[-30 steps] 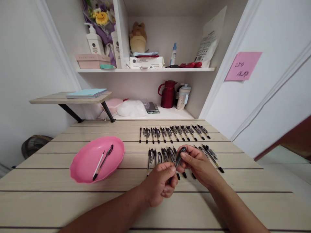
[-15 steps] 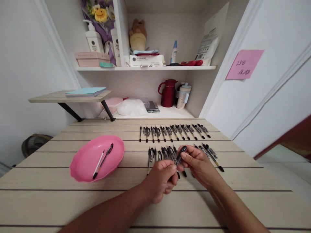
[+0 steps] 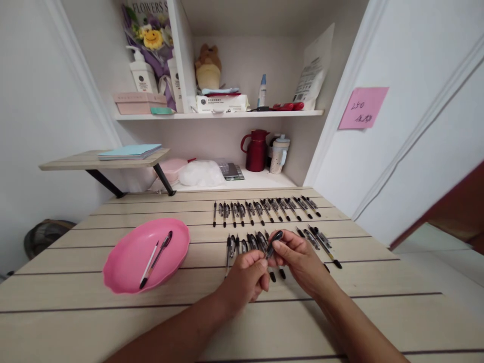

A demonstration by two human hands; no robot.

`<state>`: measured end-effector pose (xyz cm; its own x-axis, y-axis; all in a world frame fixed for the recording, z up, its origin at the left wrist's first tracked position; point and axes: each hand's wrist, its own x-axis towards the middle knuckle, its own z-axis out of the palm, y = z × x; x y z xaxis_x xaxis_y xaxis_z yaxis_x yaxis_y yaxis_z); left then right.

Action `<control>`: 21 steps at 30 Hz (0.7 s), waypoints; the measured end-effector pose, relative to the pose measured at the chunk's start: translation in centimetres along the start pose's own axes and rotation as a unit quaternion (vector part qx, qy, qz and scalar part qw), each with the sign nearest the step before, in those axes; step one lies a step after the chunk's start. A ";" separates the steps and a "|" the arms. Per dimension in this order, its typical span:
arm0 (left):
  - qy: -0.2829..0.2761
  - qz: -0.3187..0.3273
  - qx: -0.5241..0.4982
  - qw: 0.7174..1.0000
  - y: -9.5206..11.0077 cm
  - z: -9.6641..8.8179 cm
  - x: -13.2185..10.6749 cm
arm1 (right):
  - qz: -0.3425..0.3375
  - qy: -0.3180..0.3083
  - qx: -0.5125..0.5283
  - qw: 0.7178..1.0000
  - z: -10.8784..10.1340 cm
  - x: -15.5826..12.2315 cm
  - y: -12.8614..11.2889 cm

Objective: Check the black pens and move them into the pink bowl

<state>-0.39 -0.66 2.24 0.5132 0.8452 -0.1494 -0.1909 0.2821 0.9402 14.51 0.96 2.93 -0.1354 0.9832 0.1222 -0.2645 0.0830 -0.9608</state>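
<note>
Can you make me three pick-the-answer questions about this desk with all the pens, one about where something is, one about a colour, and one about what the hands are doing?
1. Where is the pink bowl?
A. left of the pen rows
B. on the top shelf
C. under the table

2. What colour is the jug on the low shelf?
A. green
B. dark red
C. yellow

3. What are the left hand and right hand doing?
A. resting flat on the table
B. both gripping one black pen
C. lifting the bowl

Answers:
1 A: the bowl sits on the wooden table, to the left of the pen rows.
2 B: the jug beside the white cup is dark red.
3 B: both hands' fingers pinch the same pen above the nearer row.
</note>
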 end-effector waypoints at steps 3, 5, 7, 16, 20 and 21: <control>0.008 0.007 0.028 1.000 0.2 -0.2 0.1 | -0.016 -0.006 -0.002 1.000 0.1 0.0 0.1; 0.018 0.017 0.059 0.998 0.2 -0.4 0.1 | -0.025 -0.016 -0.013 0.999 0.1 0.0 0.1; 0.021 0.020 0.082 0.996 0.1 -0.5 0.1 | -0.031 -0.024 -0.027 0.999 0.1 -0.1 0.0; 0.026 0.007 0.098 0.995 0.2 -0.2 -0.1 | -0.084 -0.032 -0.016 0.996 0.0 -0.3 -0.4; 0.024 -0.006 0.102 0.995 0.1 -0.2 -0.1 | -0.108 -0.021 -0.086 0.990 -0.1 -0.2 -0.3; 0.020 -0.012 0.096 0.995 0.1 -0.2 -0.1 | -0.120 -0.016 -0.106 0.987 -0.2 -0.2 -0.3</control>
<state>-0.62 -0.63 2.31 0.4810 0.8578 -0.1811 -0.0141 0.2141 0.9767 14.79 0.77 3.16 -0.1248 0.9256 0.3573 -0.0873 0.3485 -0.9332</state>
